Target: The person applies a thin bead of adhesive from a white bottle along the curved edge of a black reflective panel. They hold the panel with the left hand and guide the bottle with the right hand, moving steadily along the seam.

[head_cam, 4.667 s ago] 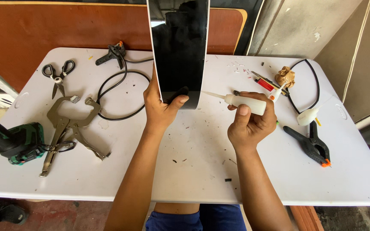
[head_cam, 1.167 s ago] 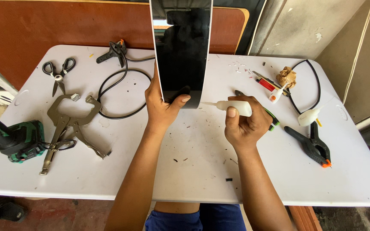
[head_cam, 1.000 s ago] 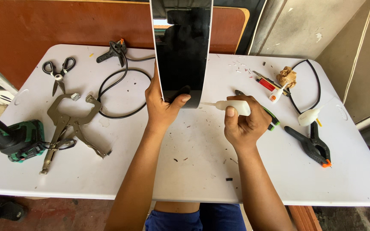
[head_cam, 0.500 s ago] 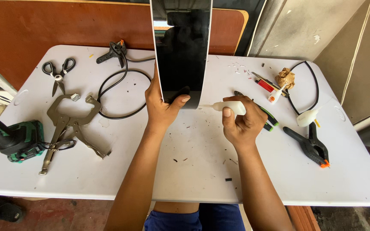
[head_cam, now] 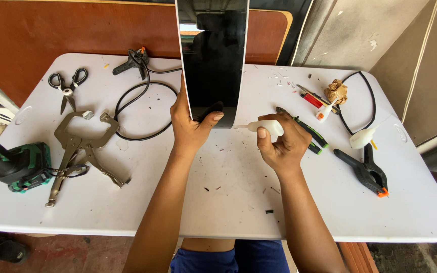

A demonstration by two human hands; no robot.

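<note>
- Your right hand has carried the small white glue bottle leftward since the earliest frame; its nozzle now sits just beside the black glossy panel.
- Your left hand is clamped on the panel's lower edge, thumb across the front, seemingly to hold it upright on the white table.
- Your right fingers are wrapped tightly around the bottle.
- Locking pliers, scissors and spring clamp lie unmoved.

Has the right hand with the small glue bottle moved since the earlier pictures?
Yes. The right hand carried the glue bottle left, toward the black panel, away from the black clamp.
</note>
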